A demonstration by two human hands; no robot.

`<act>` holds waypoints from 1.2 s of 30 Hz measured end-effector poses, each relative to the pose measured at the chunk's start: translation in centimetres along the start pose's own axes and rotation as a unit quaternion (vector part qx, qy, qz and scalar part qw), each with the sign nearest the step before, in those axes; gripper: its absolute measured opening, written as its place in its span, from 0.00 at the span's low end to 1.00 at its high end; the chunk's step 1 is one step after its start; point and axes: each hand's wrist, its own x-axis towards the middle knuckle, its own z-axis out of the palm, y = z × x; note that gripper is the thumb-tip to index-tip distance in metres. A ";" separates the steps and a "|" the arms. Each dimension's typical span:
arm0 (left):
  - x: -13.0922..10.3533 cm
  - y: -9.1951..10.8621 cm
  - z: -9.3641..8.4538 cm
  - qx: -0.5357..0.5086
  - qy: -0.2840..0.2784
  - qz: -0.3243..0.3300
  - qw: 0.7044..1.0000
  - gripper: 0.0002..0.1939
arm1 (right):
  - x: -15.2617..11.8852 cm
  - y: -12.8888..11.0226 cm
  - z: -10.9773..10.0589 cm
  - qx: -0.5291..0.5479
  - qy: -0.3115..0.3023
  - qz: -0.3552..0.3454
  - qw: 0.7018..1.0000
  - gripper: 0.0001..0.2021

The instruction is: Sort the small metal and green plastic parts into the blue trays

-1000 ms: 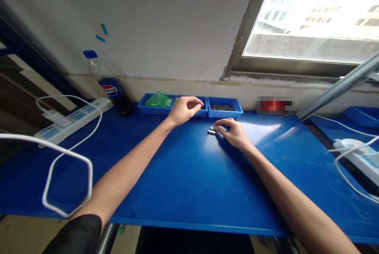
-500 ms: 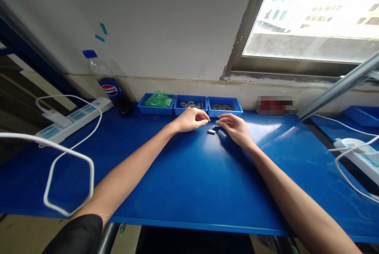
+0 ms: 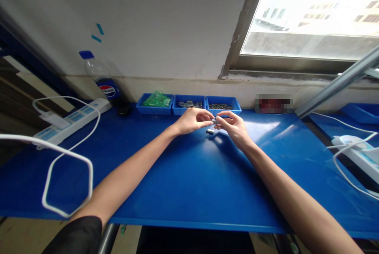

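Observation:
My left hand [image 3: 193, 120] and my right hand [image 3: 234, 125] meet over the blue table [image 3: 183, 179], fingertips pinched on a small grey metal piece [image 3: 214, 121] between them. Its exact kind is too small to make out. Just below lies a second small metal block [image 3: 210, 131], silvery on top and dark at the side, flat on the table. Behind my hands stand three blue bins: one with green plastic bags [image 3: 156, 99], one with grey metal pieces [image 3: 189, 104], one with thin dark metal pins or screws [image 3: 220, 106].
A cola bottle [image 3: 108, 88] and a white power strip [image 3: 71, 122] stand at the left. A white cable [image 3: 91, 175] loops over the table's left side. On the right are a metal bar [image 3: 334, 84] and another power strip [image 3: 358, 153]. The wall closes off the back.
My hands were apart, with a small piece in my right fingertips. Both have come together, and the left fingers now grip the grey piece too. The block on the table stays put.

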 end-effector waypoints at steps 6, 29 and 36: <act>0.0 0.1 -0.7 -0.018 -0.014 -0.016 1.000 0.15 | -0.4 -0.8 0.6 -0.035 -0.014 -0.010 0.999 0.22; 0.2 -0.5 -1.7 0.039 0.096 -0.010 0.995 0.11 | 0.4 1.1 -0.8 -0.225 -0.025 -0.057 0.973 0.21; 0.0 -0.2 -0.7 0.002 0.041 -0.022 0.999 0.12 | 0.5 0.0 -0.9 -0.080 0.012 -0.013 0.997 0.22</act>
